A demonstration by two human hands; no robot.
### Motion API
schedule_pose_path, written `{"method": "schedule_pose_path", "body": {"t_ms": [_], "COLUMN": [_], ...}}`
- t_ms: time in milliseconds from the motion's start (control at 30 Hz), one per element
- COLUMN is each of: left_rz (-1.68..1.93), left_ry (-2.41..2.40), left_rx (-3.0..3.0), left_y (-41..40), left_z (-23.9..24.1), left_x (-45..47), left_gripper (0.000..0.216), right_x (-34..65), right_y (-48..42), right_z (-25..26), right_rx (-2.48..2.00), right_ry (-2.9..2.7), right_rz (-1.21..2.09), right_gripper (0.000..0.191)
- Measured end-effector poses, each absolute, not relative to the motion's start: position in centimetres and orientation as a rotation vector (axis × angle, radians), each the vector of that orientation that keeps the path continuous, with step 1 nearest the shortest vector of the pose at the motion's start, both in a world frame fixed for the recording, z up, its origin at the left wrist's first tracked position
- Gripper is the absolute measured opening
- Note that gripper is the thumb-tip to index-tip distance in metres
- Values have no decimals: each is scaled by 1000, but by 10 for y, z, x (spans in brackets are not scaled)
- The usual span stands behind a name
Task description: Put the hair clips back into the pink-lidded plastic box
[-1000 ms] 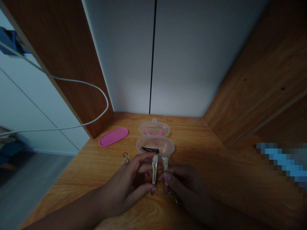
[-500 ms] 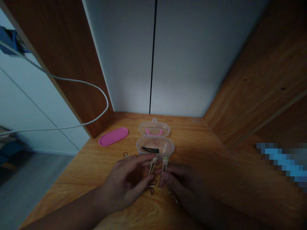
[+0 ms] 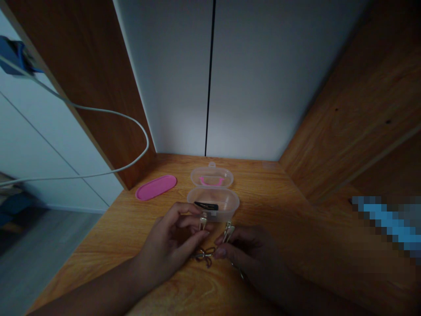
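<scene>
My left hand (image 3: 174, 239) pinches a light-coloured metal snap hair clip (image 3: 203, 222), held upright between thumb and fingers. A similar hair clip (image 3: 228, 232) stands tilted in the fingertips of my right hand (image 3: 253, 252). Just beyond both hands sits a clear plastic box (image 3: 230, 202), its lid folded back. Inside lies a black hair clip (image 3: 207, 206). On the tabletop between my hands rests a bow-shaped metal hair clip (image 3: 204, 254). Another shiny metal piece (image 3: 242, 275) is partly hidden under my right hand.
A pink oval tray (image 3: 156, 188) lies left of the box. The box's open lid (image 3: 212, 177), with a pink handle, rests toward the white panel (image 3: 243, 87) at the back. A white cable (image 3: 146, 142) loops at left. Wooden boards (image 3: 355, 114) flank the tabletop.
My hands have drawn slightly apart, each still with its clip. The left clip has shifted left and the right one tilts more. More of the bow-shaped clip shows.
</scene>
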State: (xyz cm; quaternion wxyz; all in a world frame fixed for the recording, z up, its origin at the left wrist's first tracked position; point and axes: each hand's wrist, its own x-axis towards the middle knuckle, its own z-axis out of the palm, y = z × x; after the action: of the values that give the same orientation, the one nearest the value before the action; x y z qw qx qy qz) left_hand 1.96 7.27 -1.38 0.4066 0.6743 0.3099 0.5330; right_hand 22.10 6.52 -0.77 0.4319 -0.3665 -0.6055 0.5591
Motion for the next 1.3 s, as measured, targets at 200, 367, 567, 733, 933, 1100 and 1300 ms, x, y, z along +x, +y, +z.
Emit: {"method": "schedule_pose_path", "body": {"t_ms": [200, 367, 567, 733, 933, 1100, 1300], "left_rz": [1217, 1147, 1043, 1127, 1103, 1043, 1038], "left_ry": [723, 688, 800, 841, 778, 714, 764], "left_rx": [1496, 1533, 1737, 1819, 1418, 1268, 1288], "left_y": [72, 71, 71, 74, 78, 77, 75], "left_z": [-20, -16, -2, 6, -3, -2, 0], "left_x": [21, 19, 14, 16, 18, 19, 21], "left_gripper": [26, 31, 15, 16, 12, 25, 37], "right_x": [221, 224, 224, 225, 226, 226, 226], "right_y": [65, 64, 66, 66, 65, 64, 64], "right_z": [-4, -1, 1, 2, 2, 3, 3], "right_rx": [-943, -942, -920, -895, -891, -863, -818], "right_ry": [-1583, -1657, -1715, -1737, -1797, -1860, -1875], "right_rz": [1321, 1226, 1235, 1157, 1107, 1104, 1124], "right_gripper": [22, 35, 40, 38, 40, 39, 35]}}
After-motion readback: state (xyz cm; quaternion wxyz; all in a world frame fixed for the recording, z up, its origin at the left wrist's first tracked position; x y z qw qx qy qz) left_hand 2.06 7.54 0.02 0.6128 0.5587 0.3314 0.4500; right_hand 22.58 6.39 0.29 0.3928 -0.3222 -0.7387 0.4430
